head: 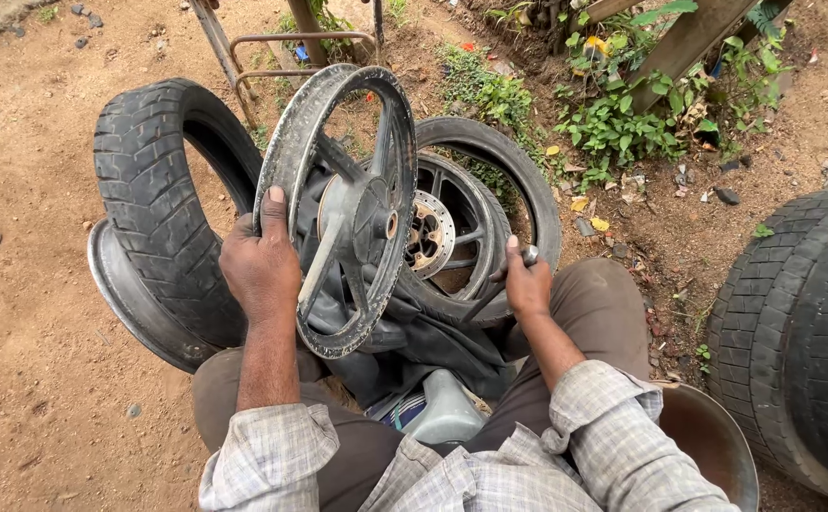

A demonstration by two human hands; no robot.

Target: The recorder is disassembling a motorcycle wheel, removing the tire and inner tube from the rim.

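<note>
My left hand (260, 264) grips the rim of a bare black alloy motorcycle wheel (349, 204), held upright in front of my knees. My right hand (526, 283) is closed around a thin metal lever tool (501, 281) whose far end points down at a second wheel. That second wheel (476, 223) still wears its tyre, shows a silver brake disc (426, 234), and lies tilted behind the bare one. A loose black tyre (153, 199) leans at the left, close beside my left hand. A black inner tube (428, 337) is heaped between my legs.
A metal basin rim (125, 303) lies under the loose tyre. Large stacked tyres (798, 337) fill the right edge. Another round metal basin (717, 446) sits by my right knee. Rusty metal frame (286, 52) and green weeds (613, 123) lie beyond, on bare dirt.
</note>
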